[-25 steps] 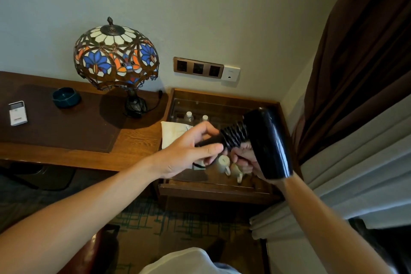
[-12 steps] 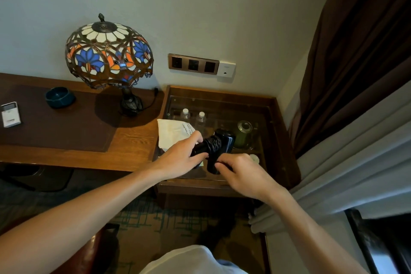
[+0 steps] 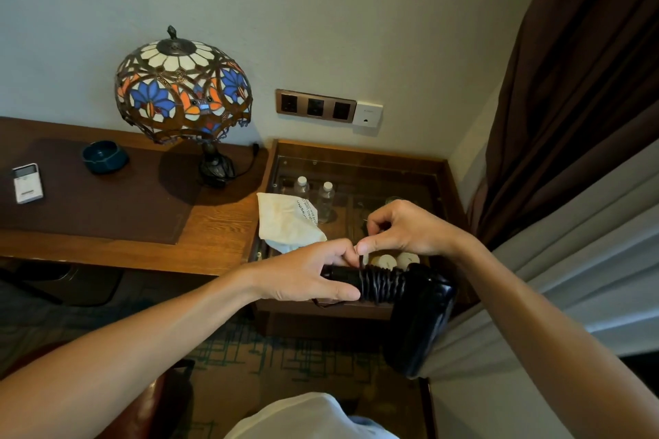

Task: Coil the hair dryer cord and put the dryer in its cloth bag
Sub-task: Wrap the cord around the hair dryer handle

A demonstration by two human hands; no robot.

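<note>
Since the last look, our right hand (image 3: pixel 406 230) has lifted off the hair dryer (image 3: pixel 417 317) and its fingertips now pinch the cord (image 3: pixel 381 283) just above the coils, keeping the final wrap taut. Our left hand (image 3: pixel 306 274) is clamped round the handle beside those coils to steady it, and the cloth bag (image 3: pixel 285 221) lies just beyond our fingers, ready.

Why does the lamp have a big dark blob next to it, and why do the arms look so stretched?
Head view: light falling from the left casts the lamp's shadow rightward onto the desk; the wide lens stretches arms near the frame edges; the hair dryer shows glossy glare; everything stays fairly sharp.
</note>
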